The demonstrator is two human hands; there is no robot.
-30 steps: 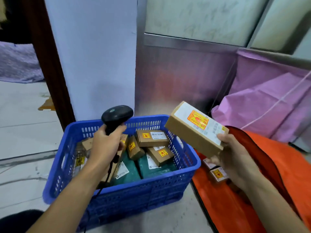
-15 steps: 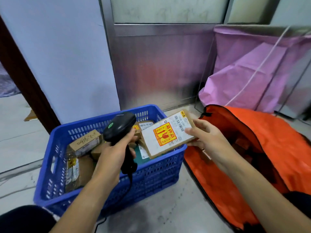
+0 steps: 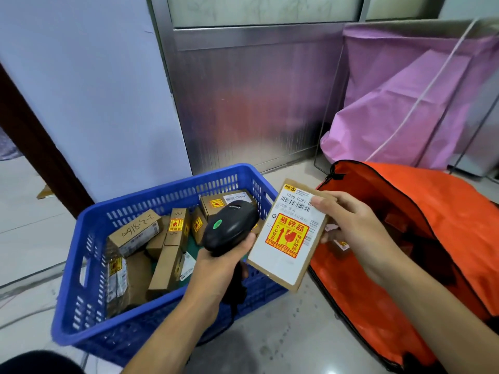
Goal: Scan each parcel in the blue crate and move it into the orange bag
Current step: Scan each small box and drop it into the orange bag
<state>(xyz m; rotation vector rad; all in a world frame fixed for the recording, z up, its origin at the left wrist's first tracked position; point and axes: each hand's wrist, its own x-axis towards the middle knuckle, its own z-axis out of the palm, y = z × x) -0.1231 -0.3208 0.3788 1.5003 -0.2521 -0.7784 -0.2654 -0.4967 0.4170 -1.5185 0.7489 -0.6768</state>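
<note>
Two hands up close: left hand (image 3: 217, 267) wrapped tight around the one black scanner (image 3: 229, 228), its head right beside the label, and right hand (image 3: 353, 230) pinching the single parcel (image 3: 283, 255) by its far right edge, thumb across the barcode. That parcel's up in the air between the blue crate (image 3: 108, 344) on the left and the orange bag (image 3: 445, 201) gaping on the right. In the crate I count at least six brown boxes. One pink sack (image 3: 405, 103) at the far right.
</note>
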